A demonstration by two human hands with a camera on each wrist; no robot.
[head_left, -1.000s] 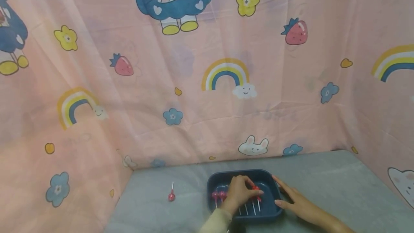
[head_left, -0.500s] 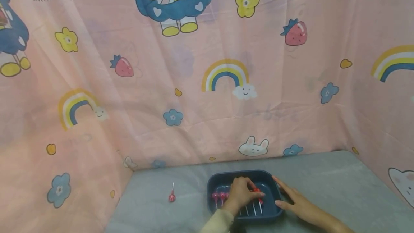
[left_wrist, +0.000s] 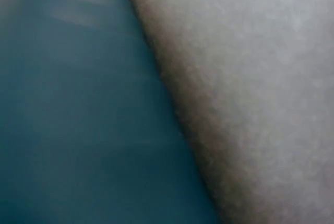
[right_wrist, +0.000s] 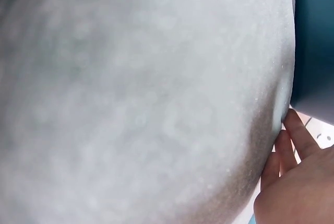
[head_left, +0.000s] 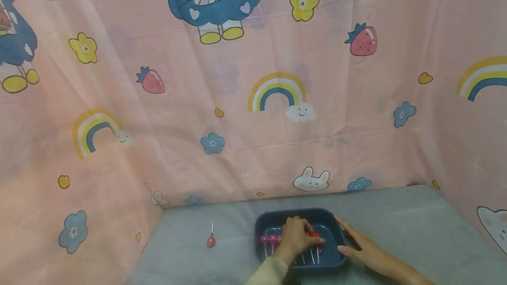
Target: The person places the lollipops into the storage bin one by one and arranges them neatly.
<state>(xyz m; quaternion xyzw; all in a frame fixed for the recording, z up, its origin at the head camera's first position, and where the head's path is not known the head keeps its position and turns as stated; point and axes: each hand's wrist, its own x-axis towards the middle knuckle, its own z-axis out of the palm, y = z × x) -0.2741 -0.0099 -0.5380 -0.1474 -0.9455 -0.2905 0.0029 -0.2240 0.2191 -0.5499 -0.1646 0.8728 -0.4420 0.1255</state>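
In the head view, my left hand [head_left: 296, 237] reaches into a dark blue tray [head_left: 259, 221], thumb and index finger pinching a red lollipop [head_left: 317, 242] at the right end of a row. More lollipops with pink-red heads [head_left: 272, 239] lie to the left of the hand, and it hides part of the row. White sticks point toward the near wall. My right hand [head_left: 366, 250] rests with extended fingers and thumb against the tray's right end; those fingers [right_wrist: 297, 140] also show in the right wrist view. The left wrist view has only the tray wall [left_wrist: 94, 109] and grey surface.
One single red lollipop [head_left: 211, 242] lies on the grey tabletop [head_left: 186, 258] left of the tray, its stick pointing away. A pink printed curtain [head_left: 237, 166] hangs behind the table and at both sides.
My left hand and the pinched lollipop have shifted very slightly right within the tray. The right hand stays against the tray's end, and the single lollipop outside lies as before.
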